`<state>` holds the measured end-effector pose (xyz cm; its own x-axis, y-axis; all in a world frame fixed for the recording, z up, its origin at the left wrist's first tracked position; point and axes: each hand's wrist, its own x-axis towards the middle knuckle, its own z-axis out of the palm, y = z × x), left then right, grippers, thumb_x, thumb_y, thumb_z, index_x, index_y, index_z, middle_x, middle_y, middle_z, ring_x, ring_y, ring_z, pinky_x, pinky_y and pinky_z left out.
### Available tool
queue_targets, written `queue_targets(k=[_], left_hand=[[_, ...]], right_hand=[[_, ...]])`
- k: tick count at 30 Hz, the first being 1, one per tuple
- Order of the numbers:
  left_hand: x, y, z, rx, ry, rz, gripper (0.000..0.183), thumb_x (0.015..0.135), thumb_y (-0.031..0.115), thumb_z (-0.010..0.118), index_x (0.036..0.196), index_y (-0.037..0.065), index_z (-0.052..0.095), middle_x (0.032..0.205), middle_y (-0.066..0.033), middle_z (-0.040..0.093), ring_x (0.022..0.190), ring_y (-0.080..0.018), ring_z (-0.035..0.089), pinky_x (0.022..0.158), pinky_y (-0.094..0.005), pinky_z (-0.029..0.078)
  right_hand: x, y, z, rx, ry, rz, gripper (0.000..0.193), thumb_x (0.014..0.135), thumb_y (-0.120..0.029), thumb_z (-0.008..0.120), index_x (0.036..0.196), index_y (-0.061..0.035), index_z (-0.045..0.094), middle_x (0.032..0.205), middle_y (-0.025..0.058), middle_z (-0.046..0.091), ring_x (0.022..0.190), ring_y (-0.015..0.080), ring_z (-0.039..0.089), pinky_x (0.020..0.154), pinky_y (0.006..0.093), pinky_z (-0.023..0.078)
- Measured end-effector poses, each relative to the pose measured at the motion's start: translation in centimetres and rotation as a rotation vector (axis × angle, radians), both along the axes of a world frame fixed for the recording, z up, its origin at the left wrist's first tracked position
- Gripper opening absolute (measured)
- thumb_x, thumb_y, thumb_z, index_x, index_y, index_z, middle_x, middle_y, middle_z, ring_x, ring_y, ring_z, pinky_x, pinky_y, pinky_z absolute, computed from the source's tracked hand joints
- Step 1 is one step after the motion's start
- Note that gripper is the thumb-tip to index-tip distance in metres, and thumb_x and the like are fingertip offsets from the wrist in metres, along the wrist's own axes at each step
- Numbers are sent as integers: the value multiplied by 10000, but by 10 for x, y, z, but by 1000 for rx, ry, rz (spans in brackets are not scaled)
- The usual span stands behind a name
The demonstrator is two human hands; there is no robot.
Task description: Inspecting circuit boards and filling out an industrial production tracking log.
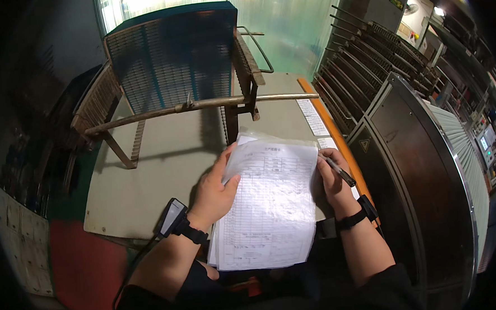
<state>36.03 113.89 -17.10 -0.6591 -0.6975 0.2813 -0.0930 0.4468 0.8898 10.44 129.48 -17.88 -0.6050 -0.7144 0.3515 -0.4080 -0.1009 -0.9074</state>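
Note:
A stack of printed forms in clear plastic sleeves (270, 210) is held up in front of me, over the near edge of the table. My left hand (216, 191) grips its left edge, thumb on the front and fingers mostly behind. On the right edge, my right hand (334, 178) is closed around the sheets and also carries a dark pen (341, 171), which points down to the right. Beyond the papers, a metal rack (172, 107) stands on the table, with dark slotted panels (170, 63) upright in it.
The pale table (116, 201) has an orange strip (341, 144) along its right side, beside a printed sheet (312, 118). At right stand a dark machine cabinet (422, 162) and stacked metal racks (366, 64). A translucent strip curtain (291, 23) hangs behind; red flooring (91, 270) shows lower left.

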Motion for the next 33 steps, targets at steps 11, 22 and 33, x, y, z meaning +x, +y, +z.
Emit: queue_targets(k=[11,22,33], left_hand=[[-3,-9,-17,-79,61,38,682,913,69,612,1533,127,334,1258,-242,634,1190,-399,617,1001,-418,486],[-1,-4,-4,19,-11,16,666,919,21,608,1526,57,336,1349,-194,589,1253,-288,590,1046,-375,452],[-3,-12,-27,-97,30,103,692,898,58,647,1507,14,320,1277,-270,624,1180,-396,632,995,-421,497]], right_hand=[[-10,3,-9,-33,-88,65,239,972,-183,618,1131,-6,602,948,26,624,870,103,542,786,252,442],[-10,5,-6,-1,-181,94,232,966,-148,613,1161,-23,595,962,10,616,855,84,528,770,228,430],[-6,4,-2,-42,-226,133,193,968,-134,606,1122,-16,609,977,33,640,900,101,562,825,243,446]])
